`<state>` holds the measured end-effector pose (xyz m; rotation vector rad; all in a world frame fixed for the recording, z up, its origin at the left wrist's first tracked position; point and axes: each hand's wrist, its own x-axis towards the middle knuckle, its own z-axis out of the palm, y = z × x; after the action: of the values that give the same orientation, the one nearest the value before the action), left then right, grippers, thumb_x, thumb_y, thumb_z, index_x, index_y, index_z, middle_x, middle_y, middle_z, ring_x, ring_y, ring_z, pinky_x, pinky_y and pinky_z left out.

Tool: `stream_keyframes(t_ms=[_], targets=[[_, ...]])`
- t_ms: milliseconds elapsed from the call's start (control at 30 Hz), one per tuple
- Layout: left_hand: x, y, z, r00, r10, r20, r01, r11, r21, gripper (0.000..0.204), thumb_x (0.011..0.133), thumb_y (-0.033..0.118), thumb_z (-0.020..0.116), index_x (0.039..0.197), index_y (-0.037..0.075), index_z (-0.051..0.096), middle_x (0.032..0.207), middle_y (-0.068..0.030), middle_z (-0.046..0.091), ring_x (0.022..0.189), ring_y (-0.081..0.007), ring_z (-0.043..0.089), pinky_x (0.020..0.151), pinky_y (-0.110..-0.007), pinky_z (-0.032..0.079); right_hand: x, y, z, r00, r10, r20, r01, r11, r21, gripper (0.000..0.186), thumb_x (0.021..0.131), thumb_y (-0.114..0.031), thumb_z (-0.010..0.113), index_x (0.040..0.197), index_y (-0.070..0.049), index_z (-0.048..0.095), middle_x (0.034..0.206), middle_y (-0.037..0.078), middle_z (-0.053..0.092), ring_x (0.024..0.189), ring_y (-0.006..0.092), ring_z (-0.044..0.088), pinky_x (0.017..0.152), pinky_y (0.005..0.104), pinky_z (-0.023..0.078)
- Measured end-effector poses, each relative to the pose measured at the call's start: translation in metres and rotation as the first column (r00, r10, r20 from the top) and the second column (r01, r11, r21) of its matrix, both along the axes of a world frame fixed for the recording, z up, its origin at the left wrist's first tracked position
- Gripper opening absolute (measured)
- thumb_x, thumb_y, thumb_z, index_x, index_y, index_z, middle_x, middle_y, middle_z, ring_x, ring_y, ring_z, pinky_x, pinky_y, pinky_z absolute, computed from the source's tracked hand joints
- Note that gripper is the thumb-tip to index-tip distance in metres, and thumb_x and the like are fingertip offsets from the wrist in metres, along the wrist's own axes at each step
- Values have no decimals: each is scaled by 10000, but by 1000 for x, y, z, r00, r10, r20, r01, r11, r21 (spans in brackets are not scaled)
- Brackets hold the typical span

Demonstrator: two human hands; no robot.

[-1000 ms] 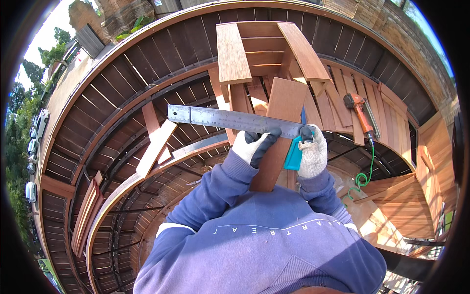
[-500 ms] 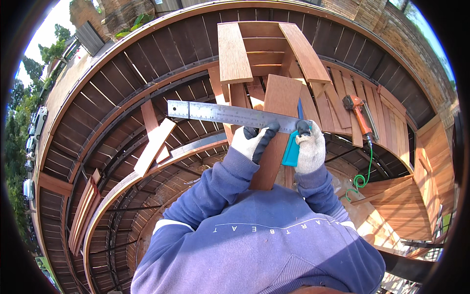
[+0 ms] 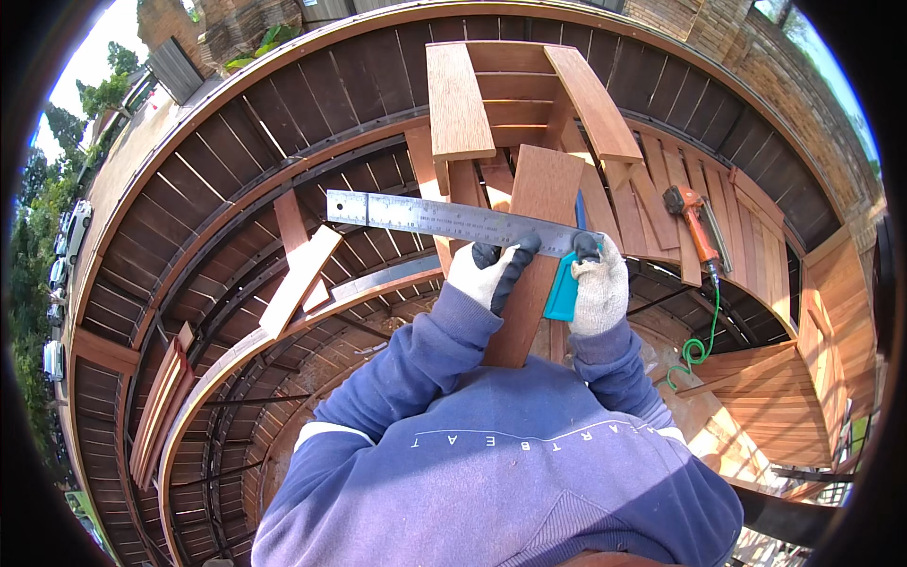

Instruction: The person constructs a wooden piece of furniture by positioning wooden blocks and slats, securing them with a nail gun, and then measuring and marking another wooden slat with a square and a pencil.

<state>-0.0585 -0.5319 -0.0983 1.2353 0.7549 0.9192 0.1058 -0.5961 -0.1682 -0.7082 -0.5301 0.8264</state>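
A try square with a long steel blade [image 3: 425,215] and a teal stock [image 3: 562,293] lies slantwise across a reddish-brown wooden board [image 3: 546,180]. The board points away from my chest. My left hand [image 3: 491,269], in a white glove with dark fingertips, closes on the blade's near edge over the board. At the blade's right end, my right hand [image 3: 599,283], gloved alike, grips the square by the corner where blade and stock meet. Beyond the blade, a thin blue strip [image 3: 580,210] shows beside the board; I cannot tell what it is.
An orange nail gun [image 3: 697,227] with a green coiled hose [image 3: 701,348] rests on the slats to the right. Ahead stands a wooden frame with two wide planks [image 3: 461,99]. Loose offcuts [image 3: 300,283] and stacked boards [image 3: 162,411] lie left, on curved tiers with open gaps.
The view has shifted very slightly. My hands keep the same hold on the square, and the board stays put beneath it.
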Motion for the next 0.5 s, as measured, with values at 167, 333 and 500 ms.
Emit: stream_keyframes(t_ms=[167,333,500], targets=[[-1,1,-2,1000,-3,5,3,1000,10,241,921,198,662,1055,1,695,907,-27,698,819,-76,601,700,-249,473,-4,-2,7,999,10,44,-9,1000,-22,319,966,-77,507,1279,-18,525,1097,138,576,852,186,580,748,323,529],[0,1,-2,1000,-2,26,1,1000,27,246,925,192,652,1071,-2,690,927,-39,704,853,-90,618,748,-245,487,1,-1,16,982,73,176,-83,995,47,301,978,-110,486,1251,5,541,1101,130,596,863,144,569,745,276,503],[-6,0,3,1000,11,-21,-10,998,67,252,926,195,648,1068,-11,686,941,-49,705,871,-101,623,780,-256,494,17,-20,72,721,-112,684,102,993,56,367,920,-4,509,1285,6,534,1081,90,608,868,116,554,737,230,476]])
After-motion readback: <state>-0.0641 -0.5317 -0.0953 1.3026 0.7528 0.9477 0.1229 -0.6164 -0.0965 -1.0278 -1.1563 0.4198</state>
